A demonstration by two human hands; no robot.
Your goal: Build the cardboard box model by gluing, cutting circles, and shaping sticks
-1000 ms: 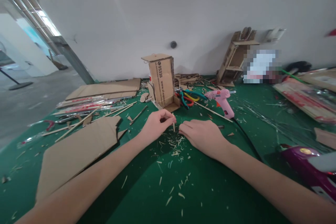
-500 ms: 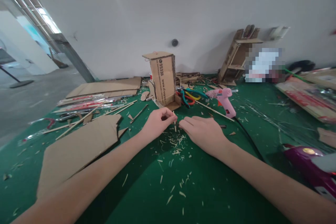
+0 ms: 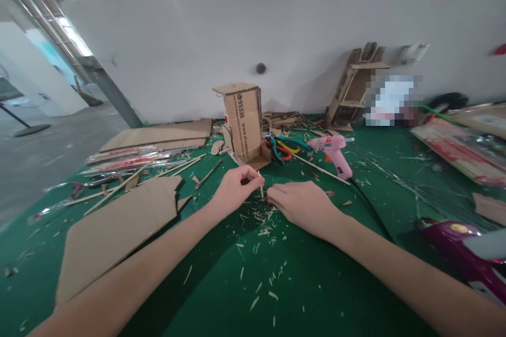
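Note:
My left hand [image 3: 239, 185] pinches a short, thin wooden stick [image 3: 261, 189] between thumb and fingertips, and the stick stands nearly upright. Just right of it, my right hand [image 3: 302, 199] is closed, its fingertips close to the stick's lower end. What it grips is mostly hidden; a narrow dark end [image 3: 330, 193] shows behind the hand, perhaps part of a tool. Pale wood shavings [image 3: 264, 217] lie on the green tabletop [image 3: 221, 284] below both hands. Beyond them stands an upright cardboard structure [image 3: 244, 125] with printed lettering.
Pliers [image 3: 282, 150] with coloured handles and a pink glue gun [image 3: 336, 154] lie behind my right hand. A cut cardboard sheet [image 3: 118, 231] is by my left forearm. A purple tool [image 3: 460, 245] sits at right, and a cardboard frame [image 3: 353, 89] leans on the wall.
The stick in my left hand now leans slightly more, and my right fingertips have come a little nearer its lower end. The whole view has shifted slightly.

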